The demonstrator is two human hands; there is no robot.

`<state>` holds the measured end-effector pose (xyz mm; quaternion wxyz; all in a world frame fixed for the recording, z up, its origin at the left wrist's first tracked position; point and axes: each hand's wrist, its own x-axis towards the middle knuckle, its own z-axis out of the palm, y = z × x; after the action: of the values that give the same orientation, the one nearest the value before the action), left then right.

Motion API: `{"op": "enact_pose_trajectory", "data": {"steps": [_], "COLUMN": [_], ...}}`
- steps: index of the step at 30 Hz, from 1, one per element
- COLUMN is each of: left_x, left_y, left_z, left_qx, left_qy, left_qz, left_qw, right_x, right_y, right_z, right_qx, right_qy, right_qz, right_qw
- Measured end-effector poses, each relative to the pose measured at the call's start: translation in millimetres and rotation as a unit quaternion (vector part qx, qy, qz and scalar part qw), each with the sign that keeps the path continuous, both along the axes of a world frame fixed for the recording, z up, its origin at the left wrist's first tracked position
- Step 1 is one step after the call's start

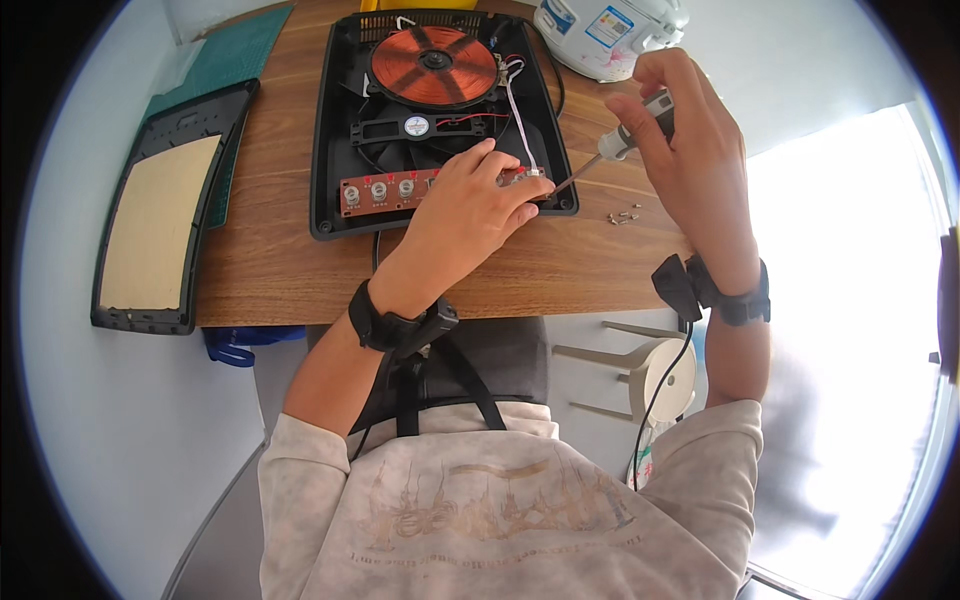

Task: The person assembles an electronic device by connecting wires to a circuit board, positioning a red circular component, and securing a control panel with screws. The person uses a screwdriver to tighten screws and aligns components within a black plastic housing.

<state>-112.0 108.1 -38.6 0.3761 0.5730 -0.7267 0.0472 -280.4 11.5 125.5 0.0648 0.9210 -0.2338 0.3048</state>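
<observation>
An open induction cooker base, a black plastic housing (pixel 320 185), lies on the wooden table in front of me. Inside it are a round copper coil (pixel 405 72), a fan under a black bracket (pixel 380 131), and a reddish-brown circuit board (pixel 378 195) along the near edge. My left hand (pixel 465 205) rests over the board's right part, thumb and fingers closed around its end. A screwdriver (pixel 614 144) with a grey and white handle is gripped in my right hand (pixel 700 160). Its shaft slants down to the housing's near right corner, beside my left fingertips; the exact tip contact is unclear.
Several small screws (pixel 624 216) lie right of the housing. On the left, a black cover panel (pixel 165 225) with a tan sheet overlaps a green cutting mat (pixel 240 48). A white appliance (pixel 605 40) stands at the back right; a white stool (pixel 660 380) is below the table.
</observation>
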Motion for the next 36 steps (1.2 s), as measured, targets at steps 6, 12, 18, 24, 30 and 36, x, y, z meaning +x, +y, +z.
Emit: {"op": "enact_pose_trajectory", "data": {"steps": [6, 12, 18, 24, 30, 36], "left_x": [1, 0, 2, 0, 2, 0], "left_y": [1, 0, 1, 1, 1, 1], "left_z": [0, -1, 0, 1, -1, 1], "left_qx": [0.010, 0.007, 0.001, -0.007, 0.001, 0.009], "left_qy": [-0.008, -0.002, -0.010, -0.013, 0.004, 0.010], "left_qz": [0.011, -0.001, -0.001, -0.002, -0.004, 0.005], "left_qw": [1.000, 1.000, 1.000, 1.000, 1.000, 1.000], "right_x": [-11, -22, -19, -7, -7, -14], "right_y": [11, 2, -11, 9, 22, 31], "right_z": [22, 31, 40, 29, 23, 36], "right_qx": [0.264, 0.304, 0.165, 0.027, 0.137, 0.224], "right_qy": [0.004, 0.054, 0.171, 0.119, 0.044, 0.042], "right_qz": [0.006, 0.010, -0.084, -0.151, -0.027, 0.028], "right_qw": [0.965, 0.951, 0.968, 0.981, 0.989, 0.973]}}
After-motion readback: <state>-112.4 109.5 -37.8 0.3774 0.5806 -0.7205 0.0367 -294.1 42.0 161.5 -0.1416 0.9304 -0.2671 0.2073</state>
